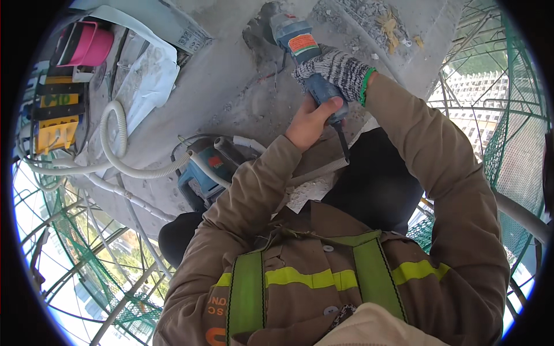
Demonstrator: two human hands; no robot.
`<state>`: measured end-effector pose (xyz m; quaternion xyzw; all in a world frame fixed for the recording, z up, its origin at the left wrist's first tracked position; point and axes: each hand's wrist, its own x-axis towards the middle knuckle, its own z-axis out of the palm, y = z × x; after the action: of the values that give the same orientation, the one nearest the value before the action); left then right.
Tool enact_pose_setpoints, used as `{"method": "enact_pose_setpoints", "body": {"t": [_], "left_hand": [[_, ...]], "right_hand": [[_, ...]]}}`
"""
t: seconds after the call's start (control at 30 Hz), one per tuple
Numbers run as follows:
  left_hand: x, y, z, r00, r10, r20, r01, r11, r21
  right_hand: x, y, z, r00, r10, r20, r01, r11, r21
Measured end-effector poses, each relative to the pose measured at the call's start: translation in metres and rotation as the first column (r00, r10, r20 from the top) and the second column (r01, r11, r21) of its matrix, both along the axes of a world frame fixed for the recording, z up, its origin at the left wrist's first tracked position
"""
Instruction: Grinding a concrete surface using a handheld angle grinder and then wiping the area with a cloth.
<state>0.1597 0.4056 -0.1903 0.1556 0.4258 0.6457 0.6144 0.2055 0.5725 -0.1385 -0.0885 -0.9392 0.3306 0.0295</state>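
Note:
An angle grinder (301, 45) with a blue body and an orange label lies between my two hands, its head pointing away from me. Its disc end (266, 24) is at the concrete surface, where a dark patch shows; whether it touches there I cannot tell. My right hand (336, 70), in a black-and-white knit glove with a green cuff, wraps round the middle of the body. My bare left hand (314, 122) grips the rear of the handle, thumb on top. From the handle's end a dark cord (343, 144) runs down toward me.
Left of my knees lies another blue power tool (202, 179) beside a ribbed pale hose (144, 172). Farther left are a white sheet (147, 81), a pink object (95, 45) and a yellow-and-black case (56, 135). Rubble (369, 29) lies at the far right. Scaffold poles and green netting (513, 144) flank both sides.

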Motion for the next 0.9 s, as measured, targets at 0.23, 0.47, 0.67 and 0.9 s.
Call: {"method": "enact_pose_setpoints", "body": {"t": [0.23,0.47,0.67,0.9], "left_hand": [[-0.088,-0.019,-0.055,0.891,-0.321,-0.322,0.258,0.94,-0.224],[-0.105,0.027,-0.12,0.453,0.174,-0.874,-0.489,0.869,-0.08],[-0.098,0.032,-0.124,0.092,0.094,-0.991,-0.555,0.831,0.027],[-0.095,0.026,-0.122,0.066,0.064,-0.996,-0.513,0.858,0.022]], "right_hand": [[-0.022,-0.003,-0.018,0.897,-0.332,0.293,0.441,0.612,-0.657],[-0.038,0.01,-0.022,0.877,-0.355,0.325,0.481,0.656,-0.582],[-0.036,0.009,-0.024,0.872,-0.318,0.371,0.489,0.57,-0.66],[-0.022,0.009,-0.014,0.842,-0.353,0.408,0.538,0.495,-0.683]]}}
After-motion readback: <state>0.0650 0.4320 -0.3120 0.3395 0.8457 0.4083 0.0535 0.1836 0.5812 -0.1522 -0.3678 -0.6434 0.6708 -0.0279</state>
